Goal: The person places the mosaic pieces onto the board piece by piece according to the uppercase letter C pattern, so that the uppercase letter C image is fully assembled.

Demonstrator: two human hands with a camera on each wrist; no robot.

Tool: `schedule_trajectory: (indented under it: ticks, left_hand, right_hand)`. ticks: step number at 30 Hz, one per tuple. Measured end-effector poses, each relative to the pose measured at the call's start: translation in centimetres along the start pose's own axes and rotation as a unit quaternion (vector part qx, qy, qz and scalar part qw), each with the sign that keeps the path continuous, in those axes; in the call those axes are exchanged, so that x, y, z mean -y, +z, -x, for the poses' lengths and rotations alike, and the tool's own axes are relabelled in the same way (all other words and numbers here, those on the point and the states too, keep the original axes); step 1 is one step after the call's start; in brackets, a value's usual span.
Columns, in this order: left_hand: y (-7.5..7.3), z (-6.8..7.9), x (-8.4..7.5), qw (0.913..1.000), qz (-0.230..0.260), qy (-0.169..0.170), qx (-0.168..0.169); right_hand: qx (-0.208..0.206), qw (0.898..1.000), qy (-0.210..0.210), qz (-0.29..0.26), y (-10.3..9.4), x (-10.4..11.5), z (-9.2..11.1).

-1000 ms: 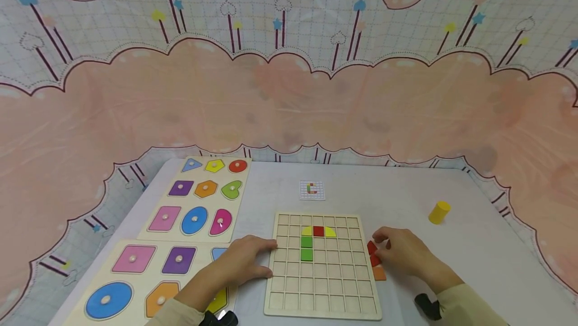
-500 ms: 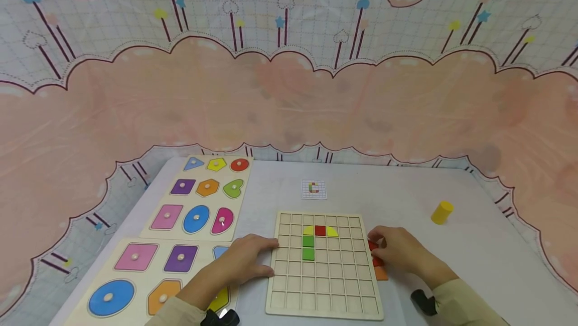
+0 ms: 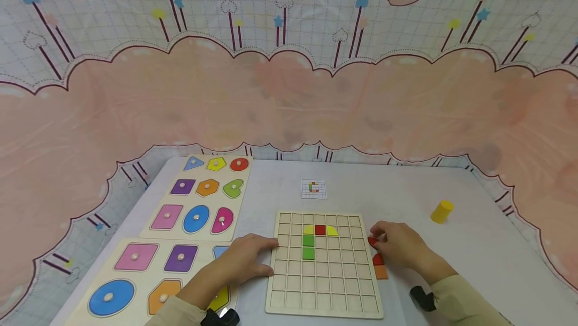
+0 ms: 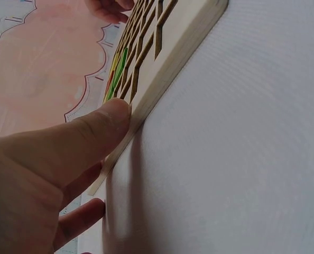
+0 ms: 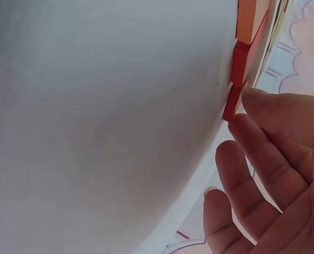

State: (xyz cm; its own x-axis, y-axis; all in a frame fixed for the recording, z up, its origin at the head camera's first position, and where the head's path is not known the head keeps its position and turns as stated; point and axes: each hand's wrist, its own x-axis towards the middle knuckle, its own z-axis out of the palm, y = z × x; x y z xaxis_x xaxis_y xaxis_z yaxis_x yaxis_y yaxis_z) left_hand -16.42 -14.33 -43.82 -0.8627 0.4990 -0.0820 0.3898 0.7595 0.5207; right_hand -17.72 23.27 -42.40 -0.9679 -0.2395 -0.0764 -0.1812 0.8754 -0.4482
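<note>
The wooden grid board lies on the table with two yellow quarter-round pieces, a red square and two green squares in its cells. At its left edge rests my left hand, the thumb and a finger touching the rim. Beside the right edge my right hand pinches a small red block between thumb and forefinger; its shape is partly hidden. Just nearer lie another red block and an orange block, touching each other.
A small card with a coloured grid pattern lies beyond the board. Two knob-puzzle boards with coloured shapes cover the table's left side. A yellow cylinder stands at the right. A patterned curtain hangs behind.
My right hand has shifted slightly away from me, and the red block it pinches has come apart from the other red block. My left hand stays at the board's edge.
</note>
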Motion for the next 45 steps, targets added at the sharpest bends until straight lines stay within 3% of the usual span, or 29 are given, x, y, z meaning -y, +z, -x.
schedule_trajectory:
  ticks: [28,39,45]
  left_hand:
    - [0.3,-0.2,0.2,1.0000,0.002,-0.004,0.003]
    - [0.2,-0.1,0.1,1.0000,0.003,-0.003,0.003]
    - [0.1,0.0,0.1,1.0000,0.001,-0.002,0.005]
  right_hand:
    - [-0.010,1.000,0.017,0.005,0.1,-0.7,0.3]
    - [-0.002,0.999,0.037,0.001,0.0,-0.3,0.2]
    - [-0.009,1.000,0.024,0.005,-0.3,0.3,0.4]
